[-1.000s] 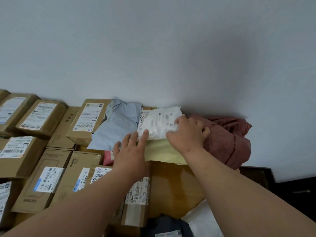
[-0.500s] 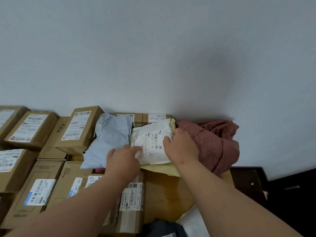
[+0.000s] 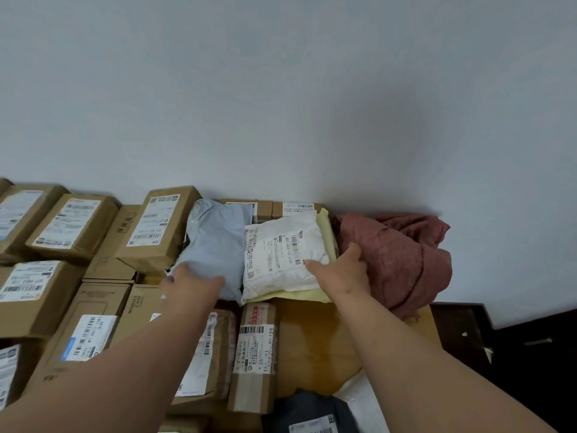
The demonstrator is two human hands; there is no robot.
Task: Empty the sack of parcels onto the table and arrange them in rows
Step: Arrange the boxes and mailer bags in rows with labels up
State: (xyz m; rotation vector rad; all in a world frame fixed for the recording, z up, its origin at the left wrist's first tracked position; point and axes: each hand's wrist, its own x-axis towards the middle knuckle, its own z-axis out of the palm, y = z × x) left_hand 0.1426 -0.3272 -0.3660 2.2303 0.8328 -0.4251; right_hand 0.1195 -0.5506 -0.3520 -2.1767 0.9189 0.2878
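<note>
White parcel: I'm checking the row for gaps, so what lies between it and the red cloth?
In the head view, a yellow mailer's edge and the right hand lie between white parcel and red cloth.

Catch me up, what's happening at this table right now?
A person is arranging parcels on a table by the wall. The right hand holds the edge of a white padded mailer lying on a yellow envelope. The left hand rests on a grey poly bag beside it. Cardboard boxes already fill the left side in rows. A crumpled red sack sits against the wall.

Bag on envelope; boxes left
</note>
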